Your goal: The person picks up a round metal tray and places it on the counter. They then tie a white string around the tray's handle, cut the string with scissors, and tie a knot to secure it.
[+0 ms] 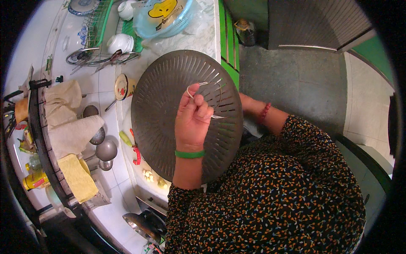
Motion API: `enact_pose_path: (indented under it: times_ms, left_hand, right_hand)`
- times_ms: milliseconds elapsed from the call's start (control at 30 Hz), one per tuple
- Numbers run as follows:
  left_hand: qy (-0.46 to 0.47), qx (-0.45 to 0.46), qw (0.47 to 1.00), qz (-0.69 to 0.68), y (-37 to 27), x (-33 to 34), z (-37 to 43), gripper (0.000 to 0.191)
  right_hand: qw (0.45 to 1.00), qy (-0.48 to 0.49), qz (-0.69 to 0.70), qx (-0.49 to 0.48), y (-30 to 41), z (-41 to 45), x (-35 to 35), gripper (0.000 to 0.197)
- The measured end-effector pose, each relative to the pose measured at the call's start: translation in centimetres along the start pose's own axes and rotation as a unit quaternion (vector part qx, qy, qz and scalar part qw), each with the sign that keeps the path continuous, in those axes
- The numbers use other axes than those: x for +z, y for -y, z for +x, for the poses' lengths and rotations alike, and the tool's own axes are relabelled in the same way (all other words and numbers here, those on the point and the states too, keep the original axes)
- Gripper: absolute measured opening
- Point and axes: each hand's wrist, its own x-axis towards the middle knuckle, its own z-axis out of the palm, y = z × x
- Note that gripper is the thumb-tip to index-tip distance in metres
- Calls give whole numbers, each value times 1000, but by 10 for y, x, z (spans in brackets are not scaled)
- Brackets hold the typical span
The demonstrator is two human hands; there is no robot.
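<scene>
My left hand (195,117), with a green band at its wrist, is raised palm up, fingers curled around a thin white cord (203,83). The cord loops out past the fingertips and a loose end shows beside the curled fingers. Below this hand spreads a large round dark disc (155,104) with radial slots, overlapping the counter edge. My right hand (245,101) reaches the disc's right rim; its fingers are hidden behind the disc, so its grip is not visible. A red beaded bracelet (265,111) circles that wrist.
On the counter (203,38) stand a light blue basket (139,22) with a printed plastic bag, white bowls (120,43) and an enamel mug (123,87). Red peppers (136,155) and garlic cloves (148,175) lie left of the disc. Ladles (107,150) hang on the tiled wall.
</scene>
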Motion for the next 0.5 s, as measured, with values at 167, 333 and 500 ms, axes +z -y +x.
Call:
enact_pose_path:
  times_ms: [167, 333, 500]
  left_hand:
    - [8, 10, 1000, 8, -3, -8, -6, 27]
    - [-75, 16, 997, 1, -9, -35, -19, 19]
    - [-117, -10, 992, 57, -5, -72, -20, 10]
  right_hand:
    - [996, -50, 8, 73, 20, -15, -9, 35]
    - [982, -104, 91, 130, 43, -25, -18, 20]
    - [982, -55, -129, 125, 31, -25, -36, 19]
